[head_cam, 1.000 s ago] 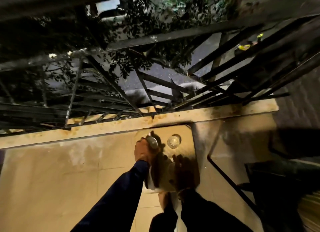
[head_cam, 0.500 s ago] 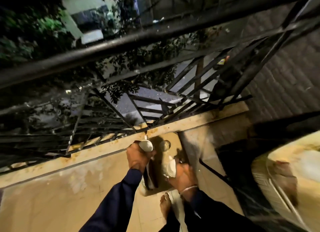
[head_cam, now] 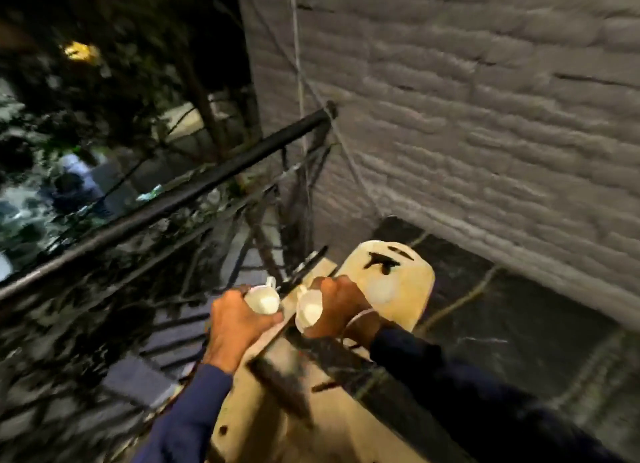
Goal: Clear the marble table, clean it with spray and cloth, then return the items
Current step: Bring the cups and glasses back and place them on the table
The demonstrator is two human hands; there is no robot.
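From the head view, the only one there is, both hands are raised in front of the body and each carries a white cup. The left hand (head_cam: 239, 319) has its fingers clenched round the left cup (head_cam: 264, 299), whose small handle juts away from the person toward the railing (head_cam: 166, 199); the right hand (head_cam: 337, 305) grips the right cup (head_cam: 309, 312) the same way, knuckles up, a thin bangle at the wrist. The two cups sit side by side, near each other but apart, their mouths tilted toward the camera, though blur hides whether anything is in them. The dark marble table (head_cam: 519, 327) lies to the right and forward of the hands, along the foot of the white brick wall (head_cam: 467, 116), with its long edge running away from the person along that wall. A pale plastic chair (head_cam: 398, 275) stands just beyond the right hand, between it and the far part of the table. The right hand is plainly the nearer one to the marble; the left hangs over the floor on the railing side. I judge this to be the return step, so the right cup probably goes down first, and the left must cross over the chair side to reach the slab.
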